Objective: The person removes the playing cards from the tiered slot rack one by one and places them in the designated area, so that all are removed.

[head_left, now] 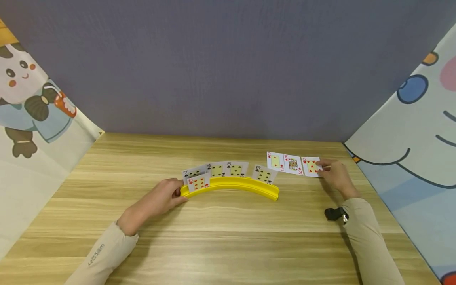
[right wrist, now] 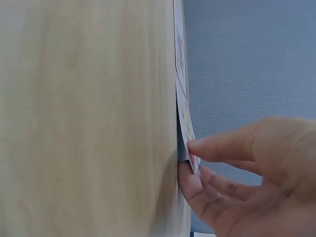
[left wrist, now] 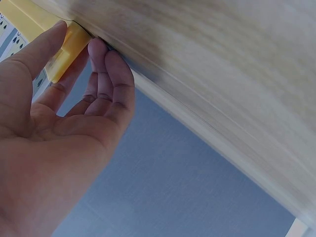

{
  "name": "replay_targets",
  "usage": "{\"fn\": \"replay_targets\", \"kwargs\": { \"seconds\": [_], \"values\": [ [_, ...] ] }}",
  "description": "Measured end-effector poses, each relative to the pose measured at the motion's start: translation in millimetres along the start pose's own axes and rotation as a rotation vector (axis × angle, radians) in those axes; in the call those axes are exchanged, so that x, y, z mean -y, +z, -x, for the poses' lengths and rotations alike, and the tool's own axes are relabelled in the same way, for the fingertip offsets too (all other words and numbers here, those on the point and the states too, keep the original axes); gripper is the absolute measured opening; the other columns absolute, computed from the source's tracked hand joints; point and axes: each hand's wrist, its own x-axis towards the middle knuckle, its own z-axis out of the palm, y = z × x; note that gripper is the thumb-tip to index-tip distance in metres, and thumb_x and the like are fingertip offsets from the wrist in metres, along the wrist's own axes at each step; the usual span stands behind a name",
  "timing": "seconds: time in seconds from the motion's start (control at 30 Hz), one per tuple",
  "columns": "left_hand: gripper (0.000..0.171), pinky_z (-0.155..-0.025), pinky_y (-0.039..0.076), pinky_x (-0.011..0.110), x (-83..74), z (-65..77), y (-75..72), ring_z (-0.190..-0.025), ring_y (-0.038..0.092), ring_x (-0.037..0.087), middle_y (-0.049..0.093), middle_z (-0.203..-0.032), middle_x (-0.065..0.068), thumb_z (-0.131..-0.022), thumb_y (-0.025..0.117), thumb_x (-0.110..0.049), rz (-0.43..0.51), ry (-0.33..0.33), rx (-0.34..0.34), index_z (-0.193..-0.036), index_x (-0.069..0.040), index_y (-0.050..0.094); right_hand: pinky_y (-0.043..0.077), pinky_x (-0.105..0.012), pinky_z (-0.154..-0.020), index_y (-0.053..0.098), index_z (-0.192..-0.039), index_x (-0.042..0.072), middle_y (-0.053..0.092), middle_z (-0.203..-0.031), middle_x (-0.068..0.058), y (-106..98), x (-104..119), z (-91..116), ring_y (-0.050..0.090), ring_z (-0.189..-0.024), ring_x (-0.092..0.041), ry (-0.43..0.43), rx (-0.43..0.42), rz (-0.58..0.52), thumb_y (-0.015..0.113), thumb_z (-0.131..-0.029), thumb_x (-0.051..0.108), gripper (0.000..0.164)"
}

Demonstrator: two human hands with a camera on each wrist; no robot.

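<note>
Pinching the near right corner of the red five (head_left: 310, 167) is the right hand (head_left: 336, 176), with the thumb on top and a finger tucked under. That edge of the card tips up off the desk (head_left: 228, 233). The red king (head_left: 293, 164) lies flat just to the left of the five, and the red two (head_left: 275, 161) lies on the king's other side, so the three make a row at the back.

Well apart from the right hand, the left hand (head_left: 162, 200) grips the left end of a curvy yellow card holder (head_left: 233, 183) between its thumb and pointing finger. The holder sits on the desk between the two hands, and its right end is nearer to the row of flat cards.

Five cards stand in the holder. The black seven (head_left: 194, 173) is closest to the left hand, with a red heart card (head_left: 198, 182) in front of it. Next come the black four (head_left: 216, 170) and the black five (head_left: 236, 169), side by side. After a gap, the black six (head_left: 264, 175) leans near the right end.
</note>
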Motion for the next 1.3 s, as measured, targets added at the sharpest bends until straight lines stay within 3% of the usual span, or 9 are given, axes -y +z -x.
{"fn": "replay_targets", "kwargs": {
  "seconds": [0.23,0.43,0.77,1.3],
  "values": [
    [0.027,-0.056,0.043,0.023,-0.6,-0.4,-0.5,-0.068,0.047,0.01,0.055,-0.079,-0.002,-0.087,0.078,-0.014,-0.003,-0.009,0.008,-0.108,-0.001,0.067,0.054,-0.045,-0.072,0.067,-0.111,-0.013,0.063,-0.113,-0.035,2.6,-3.6,-1.8,0.065,-0.096,-0.05,-0.04,-0.022,0.04,0.069,-0.083,-0.006,0.029],
    [0.026,-0.055,0.042,0.023,-0.8,-0.2,-0.5,-0.067,0.047,0.01,0.054,-0.078,-0.003,-0.088,0.077,-0.015,-0.006,-0.006,0.011,-0.108,-0.002,0.067,0.052,-0.044,-0.071,0.067,-0.111,-0.013,0.065,-0.111,-0.034,5.2,-1.8,-2.2,0.065,-0.092,-0.046,-0.058,-0.023,0.078,0.069,-0.083,-0.004,0.029],
    [0.025,-0.055,0.042,0.023,-0.7,0.2,-0.7,-0.068,0.047,0.01,0.054,-0.078,-0.002,-0.088,0.077,-0.013,-0.005,0.003,0.005,-0.107,-0.001,0.068,0.053,-0.057,-0.079,0.066,-0.112,-0.014,0.064,-0.11,-0.036,5.7,5.5,-1.3,0.064,-0.094,-0.049,-0.057,0.028,0.054,0.068,-0.086,-0.004,0.028],
    [0.024,-0.055,0.042,0.023,-0.6,0.1,-0.7,-0.067,0.047,0.01,0.054,-0.077,-0.003,-0.088,0.077,-0.013,0.0,0.005,0.003,-0.106,-0.002,0.067,0.051,-0.059,-0.08,0.064,-0.113,-0.014,0.063,-0.106,-0.038,3.0,0.4,-2.9,0.063,-0.093,-0.051,-0.082,0.08,0.084,0.066,-0.086,-0.004,0.029]
  ]
}}
